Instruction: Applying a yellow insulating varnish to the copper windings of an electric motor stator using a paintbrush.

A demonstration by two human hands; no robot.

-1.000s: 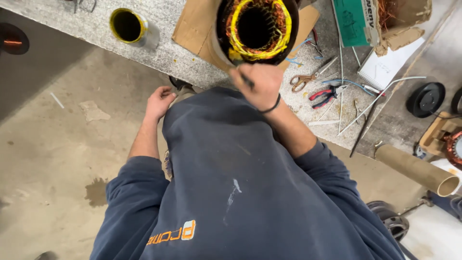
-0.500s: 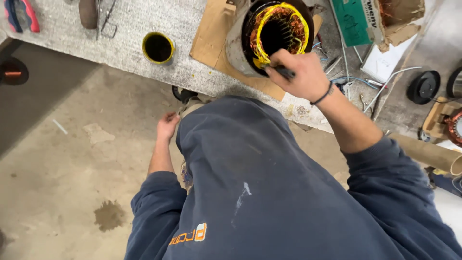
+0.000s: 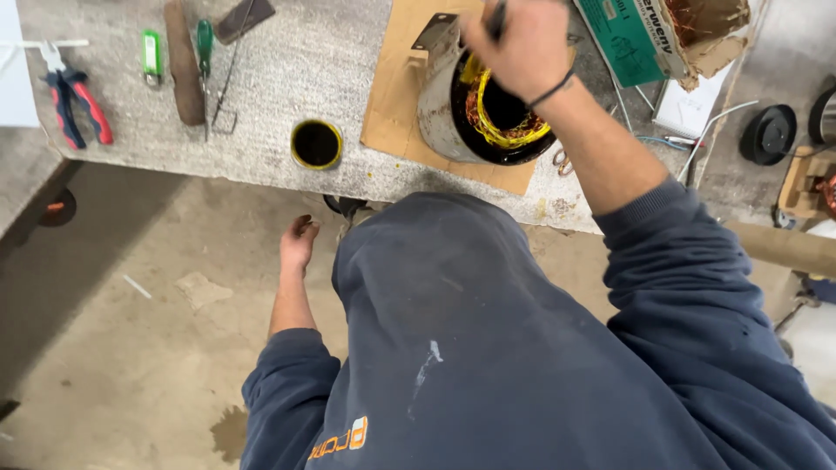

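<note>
While the right hand (image 3: pixel 515 42) closes its grip on a thin dark tool (image 3: pixel 497 16), the motor stator (image 3: pixel 475 109) lies just beneath; left hand (image 3: pixel 299 242) hangs loosely open.

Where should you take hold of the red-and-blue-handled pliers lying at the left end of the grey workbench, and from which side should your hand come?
Grip the red-and-blue-handled pliers by the two coated handles, which splay toward the near edge of the grey workbench. Probably come from above and from the bench's near side: the pliers lie flat, the metal jaws point away, and the handles sit clear of the green-handled tools beside them.
</note>
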